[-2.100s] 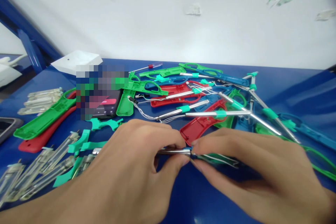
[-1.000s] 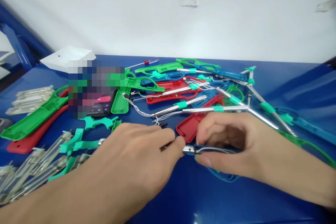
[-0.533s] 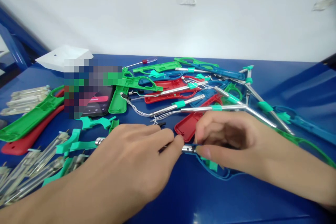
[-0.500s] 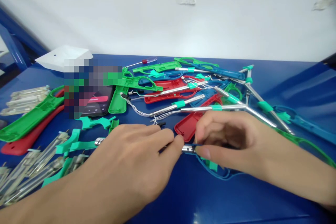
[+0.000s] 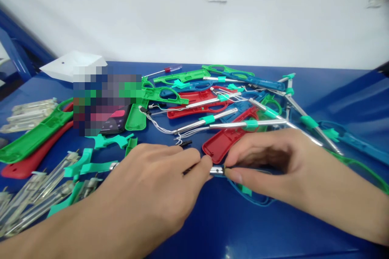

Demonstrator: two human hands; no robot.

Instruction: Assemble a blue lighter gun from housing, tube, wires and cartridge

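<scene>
1. The left hand [image 5: 164,178] was palm-down, its grip curled shut around a silver tube [image 5: 216,170], of which only a short stretch showed past the fingers.
2. The right hand [image 5: 270,162] met it from the other side — its grip pinched the tube's dark end between thumb and forefinger.
3. So the silver tube sat between the two hands, roughly level, over the near part of the blue desk [image 5: 212,226].
4. Below the right hand lay a blue loop [image 5: 263,204], partly covered, with a scrap of teal tape [image 5: 246,190] inside it.
5. Just beyond the hands was a red shell [image 5: 214,147], tilted away to the right.
6. Past that sprawled silver rods [image 5: 206,121] banded with teal, white wires [image 5: 161,128] and more plastic shells.
7. On the left lay clear tubes [image 5: 57,172], teal strips [image 5: 111,141] and a long green shell [image 5: 36,139] overlapping a red one.
8. Farther back were a phone [image 5: 114,124] — partly pixelated — a screwdriver [image 5: 167,70] and a white box [image 5: 60,64], before a pale wall [image 5: 212,28].
</scene>
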